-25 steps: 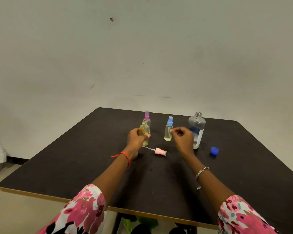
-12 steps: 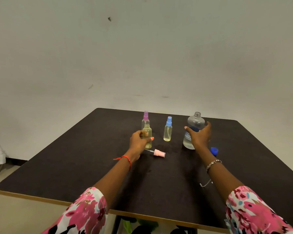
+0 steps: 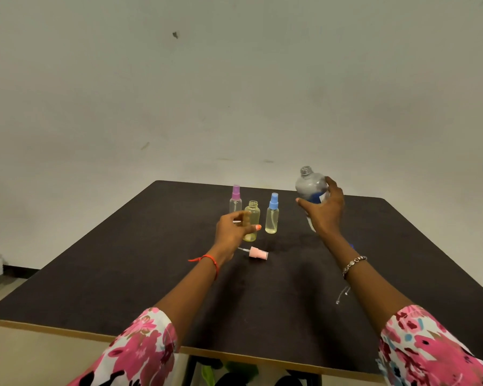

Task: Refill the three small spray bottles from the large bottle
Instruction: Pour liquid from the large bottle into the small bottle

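Right grip (image 3: 322,210) clasps the large clear uncapped bottle (image 3: 310,185), held above the dark worktop (image 3: 123,274); left grip (image 3: 232,229) steadies the small yellowish open-necked bottle (image 3: 252,215) standing there. Pouring looks next: tip the neck leftward over that narrow mouth, slowly

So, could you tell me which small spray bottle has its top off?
The yellowish plastic bottle in the left hand; the purple-topped bottle and blue-topped bottle are capped.

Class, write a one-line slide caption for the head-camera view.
Right hand grips the uncapped large bottle; left hand holds the opened small bottle, a pink spray top lying on the table.
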A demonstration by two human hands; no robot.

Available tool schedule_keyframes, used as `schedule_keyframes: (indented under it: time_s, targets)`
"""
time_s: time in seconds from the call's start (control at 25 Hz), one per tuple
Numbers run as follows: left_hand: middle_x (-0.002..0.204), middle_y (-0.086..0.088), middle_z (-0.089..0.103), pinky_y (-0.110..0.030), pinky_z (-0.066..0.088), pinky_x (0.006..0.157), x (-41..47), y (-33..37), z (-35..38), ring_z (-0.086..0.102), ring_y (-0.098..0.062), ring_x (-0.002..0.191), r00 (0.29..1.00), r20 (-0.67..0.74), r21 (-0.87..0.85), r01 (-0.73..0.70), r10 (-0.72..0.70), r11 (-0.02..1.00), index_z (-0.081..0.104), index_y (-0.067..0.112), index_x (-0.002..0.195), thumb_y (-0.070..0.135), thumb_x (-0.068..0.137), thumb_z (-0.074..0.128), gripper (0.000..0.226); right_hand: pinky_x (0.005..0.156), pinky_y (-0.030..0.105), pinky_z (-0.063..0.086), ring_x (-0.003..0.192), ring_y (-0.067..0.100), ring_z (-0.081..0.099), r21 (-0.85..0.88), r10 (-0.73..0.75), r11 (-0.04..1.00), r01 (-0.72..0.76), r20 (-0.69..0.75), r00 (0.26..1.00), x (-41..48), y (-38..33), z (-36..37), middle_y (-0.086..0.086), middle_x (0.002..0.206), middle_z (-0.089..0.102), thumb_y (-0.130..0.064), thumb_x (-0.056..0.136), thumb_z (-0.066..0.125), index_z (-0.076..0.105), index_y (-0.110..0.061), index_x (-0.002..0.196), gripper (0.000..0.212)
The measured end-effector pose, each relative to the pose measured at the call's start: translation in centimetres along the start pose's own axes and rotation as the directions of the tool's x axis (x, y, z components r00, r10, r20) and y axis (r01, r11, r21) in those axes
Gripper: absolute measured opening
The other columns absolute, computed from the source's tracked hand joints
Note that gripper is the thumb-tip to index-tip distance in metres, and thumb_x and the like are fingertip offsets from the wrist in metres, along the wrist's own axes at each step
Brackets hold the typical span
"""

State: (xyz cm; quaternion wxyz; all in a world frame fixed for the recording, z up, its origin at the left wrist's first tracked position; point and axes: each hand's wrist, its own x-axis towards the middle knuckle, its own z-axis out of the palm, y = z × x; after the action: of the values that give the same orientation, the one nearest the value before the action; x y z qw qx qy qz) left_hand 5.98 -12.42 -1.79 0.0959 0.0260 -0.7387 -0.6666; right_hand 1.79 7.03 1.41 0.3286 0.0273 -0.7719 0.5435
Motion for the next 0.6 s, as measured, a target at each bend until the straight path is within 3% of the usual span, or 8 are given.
schedule_keyframes:
  time_s: [0.12, 0.2, 0.36, 0.6]
  targets:
    - [0.111, -0.008, 0.063, -0.021, 0.053, 0.076, -0.6, 0.8, 0.8, 0.060, -0.013, 0.091, 0.999, -0.004, 0.011, -0.046, 0.046, 0.999, 0.056, 0.007, 0.119, 0.006, 0.068, 0.076, 0.055, 0.100, 0.053, 0.041, 0.113, 0.026, 0.050, -0.087, -0.180, 0.978, 0.189, 0.104, 0.978, 0.1, -2.0, -0.6, 0.013, 0.124, 0.050, -0.014, 0.063, 0.081, 0.043, -0.017, 0.130, 0.077]
    - [0.112, -0.010, 0.064, -0.028, 0.054, 0.082, -0.9, 1.4, 1.1, 0.062, -0.016, 0.096, 0.998, -0.009, 0.002, -0.064, 0.064, 0.998, 0.056, 0.006, 0.119, 0.006, 0.067, 0.077, 0.056, 0.098, 0.051, 0.041, 0.107, 0.026, 0.053, -0.177, -0.260, 0.942, 0.285, 0.152, 0.954, 0.0, -2.7, -1.0, 0.011, 0.119, 0.052, -0.015, 0.062, 0.079, 0.046, -0.019, 0.128, 0.074]
    - [0.109, -0.013, 0.065, -0.029, 0.053, 0.082, -1.3, 2.4, 1.1, 0.062, -0.018, 0.093, 0.995, -0.014, -0.031, -0.095, 0.095, 0.995, 0.057, 0.005, 0.111, 0.003, 0.063, 0.079, 0.053, 0.099, 0.042, 0.029, 0.107, 0.026, 0.050, -0.283, -0.303, 0.885, 0.369, 0.250, 0.920, -0.1, -3.1, -1.7, 0.011, 0.118, 0.051, -0.015, 0.061, 0.077, 0.049, -0.021, 0.126, 0.071]
    - [0.108, -0.013, 0.065, -0.029, 0.053, 0.083, -1.6, 3.0, 0.9, 0.062, -0.017, 0.093, 0.994, -0.015, -0.006, -0.112, 0.112, 0.994, 0.058, 0.005, 0.109, 0.004, 0.062, 0.080, 0.051, 0.098, 0.041, 0.026, 0.109, 0.026, 0.048, -0.364, -0.360, 0.809, 0.461, 0.312, 0.879, -0.2, -3.5, -1.9, 0.011, 0.118, 0.051, -0.015, 0.060, 0.076, 0.050, -0.021, 0.126, 0.071]
